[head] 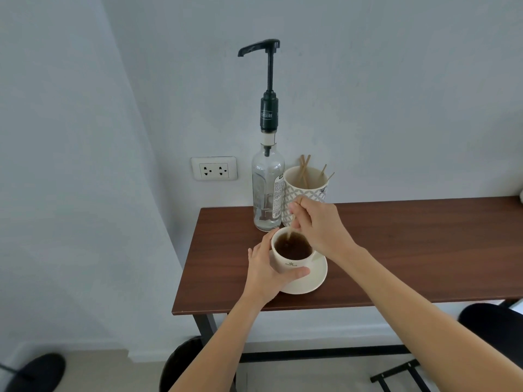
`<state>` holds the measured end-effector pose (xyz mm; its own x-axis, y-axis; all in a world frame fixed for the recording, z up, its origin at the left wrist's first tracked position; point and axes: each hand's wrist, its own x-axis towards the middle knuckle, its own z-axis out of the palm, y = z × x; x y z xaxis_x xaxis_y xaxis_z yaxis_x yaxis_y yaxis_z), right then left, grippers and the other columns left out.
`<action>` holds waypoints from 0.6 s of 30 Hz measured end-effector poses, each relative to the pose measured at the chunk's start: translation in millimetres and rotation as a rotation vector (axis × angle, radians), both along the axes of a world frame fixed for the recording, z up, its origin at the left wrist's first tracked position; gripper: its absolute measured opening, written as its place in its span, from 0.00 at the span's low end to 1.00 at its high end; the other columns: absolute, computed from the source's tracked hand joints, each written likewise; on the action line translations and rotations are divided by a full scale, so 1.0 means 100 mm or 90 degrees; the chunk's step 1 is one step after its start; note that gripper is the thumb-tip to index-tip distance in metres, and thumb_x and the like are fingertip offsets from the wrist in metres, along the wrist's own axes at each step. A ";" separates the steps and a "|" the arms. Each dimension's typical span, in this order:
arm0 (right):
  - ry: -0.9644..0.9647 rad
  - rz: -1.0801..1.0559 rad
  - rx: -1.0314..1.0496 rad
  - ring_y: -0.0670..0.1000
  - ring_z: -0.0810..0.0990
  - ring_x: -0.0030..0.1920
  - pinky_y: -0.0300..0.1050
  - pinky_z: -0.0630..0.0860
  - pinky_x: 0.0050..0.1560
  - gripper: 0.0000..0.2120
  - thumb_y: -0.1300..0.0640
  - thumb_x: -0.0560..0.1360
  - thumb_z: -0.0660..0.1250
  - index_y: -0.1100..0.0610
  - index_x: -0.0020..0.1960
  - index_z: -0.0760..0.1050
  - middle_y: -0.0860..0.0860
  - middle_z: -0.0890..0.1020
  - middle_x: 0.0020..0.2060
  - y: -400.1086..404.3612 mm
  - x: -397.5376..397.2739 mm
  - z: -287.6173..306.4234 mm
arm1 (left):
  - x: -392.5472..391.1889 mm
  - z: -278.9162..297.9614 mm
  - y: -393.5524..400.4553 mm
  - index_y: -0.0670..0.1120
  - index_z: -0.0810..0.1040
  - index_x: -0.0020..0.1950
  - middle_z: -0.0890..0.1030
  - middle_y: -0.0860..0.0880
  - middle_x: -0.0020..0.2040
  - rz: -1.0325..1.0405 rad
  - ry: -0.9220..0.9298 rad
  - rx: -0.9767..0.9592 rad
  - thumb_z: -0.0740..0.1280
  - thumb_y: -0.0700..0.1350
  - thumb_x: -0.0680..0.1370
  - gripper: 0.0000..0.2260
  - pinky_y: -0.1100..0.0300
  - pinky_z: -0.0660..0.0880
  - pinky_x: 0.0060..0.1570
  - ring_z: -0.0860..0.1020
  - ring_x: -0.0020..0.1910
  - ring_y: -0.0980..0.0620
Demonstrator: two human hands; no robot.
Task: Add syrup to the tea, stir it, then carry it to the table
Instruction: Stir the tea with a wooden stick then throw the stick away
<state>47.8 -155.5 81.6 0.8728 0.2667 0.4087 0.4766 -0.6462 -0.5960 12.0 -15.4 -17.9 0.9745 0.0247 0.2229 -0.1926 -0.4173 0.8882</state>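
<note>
A cream cup of dark tea (pixel 291 257) stands on a cream saucer (pixel 317 278) near the left end of a dark wooden table (pixel 410 250). My left hand (pixel 267 271) wraps around the cup's left and front side. My right hand (pixel 317 224) hovers over the cup and pinches a thin wooden stir stick (pixel 290 235), whose lower end dips into the tea. Behind the cup, against the wall, is a clear syrup bottle (pixel 267 190) with a tall black pump.
A patterned holder (pixel 307 193) with several wooden stir sticks stands right of the bottle, partly behind my right hand. A wall socket (pixel 214 168) sits left of the bottle. Black stools (pixel 184 363) are on the floor below the table's front edge.
</note>
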 end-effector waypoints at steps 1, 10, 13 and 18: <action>-0.010 -0.029 -0.042 0.55 0.79 0.33 0.48 0.76 0.38 0.15 0.51 0.84 0.56 0.57 0.41 0.71 0.54 0.81 0.32 -0.03 0.03 -0.01 | -0.01 0.01 0.00 0.65 0.67 0.68 0.77 0.63 0.66 0.001 -0.002 0.001 0.78 0.64 0.58 0.40 0.49 0.53 0.76 0.70 0.69 0.60; 0.005 -0.037 0.015 0.55 0.82 0.33 0.50 0.79 0.41 0.15 0.52 0.84 0.56 0.58 0.42 0.72 0.54 0.83 0.30 -0.02 0.00 0.02 | -0.01 0.02 0.00 0.71 0.66 0.64 0.77 0.64 0.66 0.004 -0.010 0.007 0.80 0.62 0.60 0.38 0.49 0.54 0.75 0.71 0.69 0.61; 0.003 -0.080 -0.099 0.59 0.78 0.33 0.55 0.77 0.37 0.16 0.50 0.84 0.55 0.55 0.39 0.66 0.53 0.78 0.30 -0.10 0.05 0.01 | 0.00 0.00 0.00 0.65 0.68 0.68 0.77 0.64 0.66 0.006 -0.006 0.010 0.79 0.63 0.59 0.40 0.44 0.58 0.75 0.70 0.69 0.59; 0.055 0.015 0.035 0.50 0.83 0.32 0.38 0.77 0.38 0.15 0.54 0.84 0.57 0.59 0.42 0.74 0.56 0.85 0.31 -0.01 -0.02 0.03 | -0.01 0.03 0.00 0.75 0.64 0.63 0.77 0.64 0.66 0.003 -0.011 0.020 0.81 0.60 0.60 0.38 0.49 0.55 0.75 0.70 0.67 0.65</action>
<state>45.5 -156.2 84.3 0.8992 0.2667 0.3468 0.4365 -0.6007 -0.6698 10.6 -15.8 -15.2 0.9704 0.0223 0.2403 -0.2055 -0.4461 0.8711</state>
